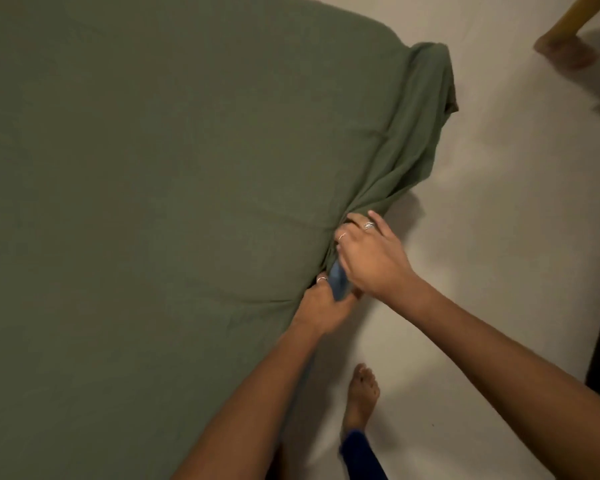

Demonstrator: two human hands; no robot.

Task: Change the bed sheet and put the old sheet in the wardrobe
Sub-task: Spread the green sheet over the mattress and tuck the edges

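Head view. Both forearms reach forward from the bottom edge to the bed's right-hand side. Left hand (pixel 321 303) sits lower and nearer, fingers curled round a blue strip (pixel 338 284) at the mattress edge; whether that strip is mattress or another cloth, cannot tell. Right hand (pixel 368 254) lies just beyond it, fingers bent, bunching the green sheet (pixel 153 185) where the cloth gathers into folds. Sheet covers the whole bed top; its loose edge (pixel 426 109) hangs over the side, running away from the hands towards the far corner. Judgement: tucking proceeds along that edge, away from the body; right hand leads. Bare foot (pixel 361 396) on floor (pixel 499 202) beside bed.
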